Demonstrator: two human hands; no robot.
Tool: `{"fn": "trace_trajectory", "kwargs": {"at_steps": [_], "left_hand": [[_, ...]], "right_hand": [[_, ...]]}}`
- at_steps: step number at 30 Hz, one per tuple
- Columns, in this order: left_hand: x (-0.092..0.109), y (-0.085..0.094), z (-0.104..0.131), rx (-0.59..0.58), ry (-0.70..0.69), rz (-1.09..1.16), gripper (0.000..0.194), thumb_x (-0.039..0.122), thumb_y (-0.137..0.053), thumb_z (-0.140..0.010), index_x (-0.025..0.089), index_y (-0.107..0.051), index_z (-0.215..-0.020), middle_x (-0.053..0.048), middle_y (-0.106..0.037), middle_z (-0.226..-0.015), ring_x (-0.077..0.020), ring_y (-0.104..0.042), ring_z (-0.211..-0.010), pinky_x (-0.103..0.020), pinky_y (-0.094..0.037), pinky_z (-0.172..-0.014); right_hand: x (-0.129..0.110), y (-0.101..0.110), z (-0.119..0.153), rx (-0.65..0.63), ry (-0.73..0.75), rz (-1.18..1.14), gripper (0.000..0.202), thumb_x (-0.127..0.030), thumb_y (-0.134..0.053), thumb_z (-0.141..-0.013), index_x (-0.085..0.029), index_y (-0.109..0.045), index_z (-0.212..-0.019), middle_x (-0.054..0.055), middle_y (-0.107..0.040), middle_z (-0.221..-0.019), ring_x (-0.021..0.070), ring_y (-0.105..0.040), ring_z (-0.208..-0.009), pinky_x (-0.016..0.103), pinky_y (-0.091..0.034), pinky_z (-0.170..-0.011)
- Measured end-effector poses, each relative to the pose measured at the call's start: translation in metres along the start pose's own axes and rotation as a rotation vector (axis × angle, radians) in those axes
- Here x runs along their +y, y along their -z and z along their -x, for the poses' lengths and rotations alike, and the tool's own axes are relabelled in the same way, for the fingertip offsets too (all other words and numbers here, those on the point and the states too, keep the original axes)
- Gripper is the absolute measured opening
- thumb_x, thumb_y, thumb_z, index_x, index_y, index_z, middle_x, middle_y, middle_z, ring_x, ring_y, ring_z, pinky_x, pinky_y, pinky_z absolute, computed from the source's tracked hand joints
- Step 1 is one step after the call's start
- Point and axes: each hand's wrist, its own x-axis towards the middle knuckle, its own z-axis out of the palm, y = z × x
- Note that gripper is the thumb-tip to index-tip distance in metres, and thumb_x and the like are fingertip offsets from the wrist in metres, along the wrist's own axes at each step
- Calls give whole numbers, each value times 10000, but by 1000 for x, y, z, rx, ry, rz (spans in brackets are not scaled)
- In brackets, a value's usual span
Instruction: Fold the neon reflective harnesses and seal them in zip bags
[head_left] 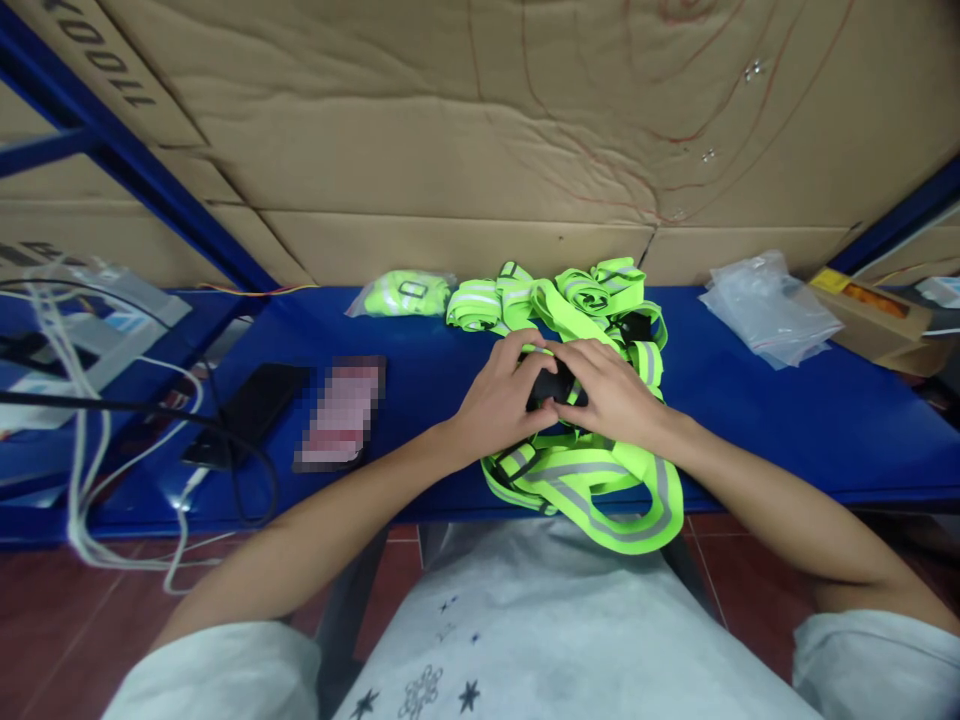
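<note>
Neon green straps with grey stripes (630, 470) lie in a loose heap at the table's front edge, one loop hanging over it. Above them, my left hand (510, 390) and my right hand (607, 390) meet with curled fingers around a black piece (551, 387) among the straps. Both hands grip this piece, its far side partly covered by fingers. Behind the hands sit rolled green straps (476, 303) and more folded ones (619, 285) against the cardboard. A clear bag with a green strap inside (409, 293) rests to their left.
On the blue table (750, 420), a black phone (255, 410) and a blurred-out phone-like object (341, 412) lie left, beside white cables (79, 480). Clear plastic bags (772, 305) and an open cardboard box (874, 310) are at the right. Cardboard (450, 120) stands behind.
</note>
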Motion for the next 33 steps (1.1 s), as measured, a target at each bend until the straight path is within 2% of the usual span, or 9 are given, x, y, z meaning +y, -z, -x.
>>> {"fn": "trace_trajectory", "kwargs": {"at_steps": [4, 9, 13, 16, 20, 24, 27, 30, 33], "left_hand": [[2, 3, -2, -22, -12, -57, 292, 239, -661, -827, 199, -594, -1109, -138, -518, -1350, -314, -536, -1243, -461, -496, -1063], [3, 15, -7, -56, 63, -20, 265, 286, -677, -866, 214, -610, -1112, -114, -530, -1350, -265, -599, -1218, -386, -532, -1014], [-8, 19, -9, -154, -17, 75, 357, 442, -633, -967, 213, -613, -1239, -143, -530, -1385, -263, -606, -1255, -419, -518, -1097], [-19, 24, -12, -198, -65, 93, 407, 462, -638, -971, 249, -633, -1317, -139, -531, -1412, -277, -580, -1324, -462, -487, -1156], [-32, 40, -19, -151, -28, -10, 472, 468, -655, -960, 256, -627, -1381, -147, -533, -1409, -308, -572, -1335, -497, -479, -1156], [-50, 49, -21, -30, -7, -140, 541, 392, -636, -980, 196, -544, -1476, -189, -482, -1442, -325, -541, -1357, -520, -464, -1165], [-65, 48, -21, -7, -40, -143, 525, 364, -628, -987, 165, -547, -1466, -198, -455, -1460, -321, -531, -1363, -518, -472, -1164], [-79, 52, -22, 65, -6, -83, 484, 463, -698, -943, 213, -645, -1355, -119, -537, -1390, -286, -573, -1289, -496, -508, -1139], [-92, 63, -27, 230, 119, -35, 479, 571, -734, -896, 250, -704, -1251, -49, -615, -1296, -246, -586, -1239, -479, -504, -1145]], "right_hand": [[-3, 4, 0, 19, -19, 20, 560, -385, -692, -904, -165, -558, -1402, 152, -658, -1265, 342, -607, -1156, 482, -498, -953], [-2, 6, -2, 3, -39, 45, 473, -327, -688, -878, -167, -595, -1313, 151, -659, -1289, 340, -603, -1155, 469, -473, -948], [8, 5, -2, -32, -37, 96, 481, -397, -705, -891, -173, -598, -1303, 146, -679, -1229, 341, -622, -1130, 464, -465, -937], [15, 7, -2, -26, -46, 101, 487, -485, -705, -910, -192, -612, -1287, 133, -699, -1188, 331, -645, -1119, 454, -475, -927], [22, 15, -3, 33, -74, 113, 444, -431, -667, -933, -181, -605, -1295, 142, -698, -1210, 340, -652, -1148, 468, -491, -937], [34, 30, -3, 168, -116, 69, 460, -442, -583, -994, -138, -587, -1339, 194, -682, -1252, 359, -651, -1158, 519, -522, -969], [49, 45, -3, 296, -153, 30, 418, -427, -538, -1026, -154, -595, -1338, 202, -686, -1274, 337, -660, -1165, 508, -530, -984], [68, 63, 1, 519, -228, -87, 372, -455, -573, -1018, -184, -666, -1256, 163, -726, -1219, 277, -689, -1110, 446, -533, -969], [94, 84, 6, 763, -321, -223, 381, -477, -621, -994, -160, -696, -1192, 151, -719, -1202, 245, -679, -1121, 403, -510, -1005]]}}
